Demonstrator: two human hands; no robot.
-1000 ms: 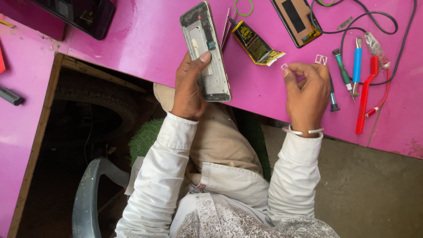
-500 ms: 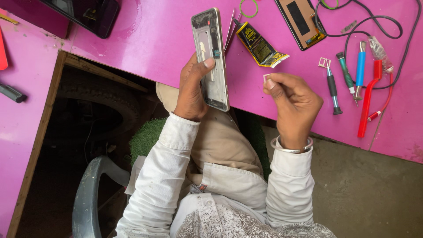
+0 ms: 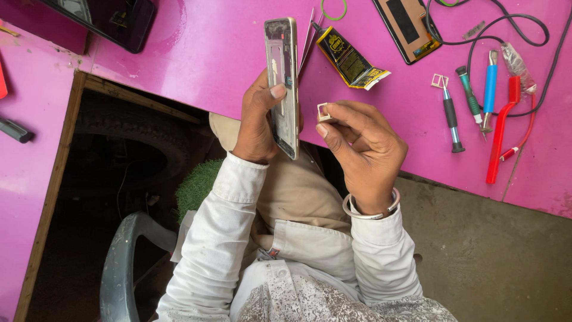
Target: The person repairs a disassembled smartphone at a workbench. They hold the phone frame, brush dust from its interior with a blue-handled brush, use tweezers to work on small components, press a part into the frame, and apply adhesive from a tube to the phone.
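The left hand point(image 3: 257, 122) is holding a silver metal phone frame point(image 3: 282, 83) upright, fingers wrapped around its edge; the right hand point(image 3: 363, 152) is pinching a small square white part point(image 3: 323, 111) beside it. Both grips are closing tight over the pink worktop point(image 3: 208, 53).

Single view only, from the head, looking steeply down over chest and sleeves. Close to both raised hands, with the pink tabletop point(image 3: 196, 53) edge and floor beyond.

One stripped silver phone frame point(image 3: 282, 83) is in view, and two small square white brackets: one point(image 3: 323, 112) by the frame, one point(image 3: 440, 80) on the pink table point(image 3: 202, 53). Two screwdrivers lie there, one green-capped point(image 3: 453, 116) and one blue-handled point(image 3: 489, 89). One black-and-yellow glue tube point(image 3: 348, 58), one gold-edged phone panel point(image 3: 407, 27), one red plastic tool point(image 3: 501, 134) and one green rubber band point(image 3: 335, 11) complete the count.
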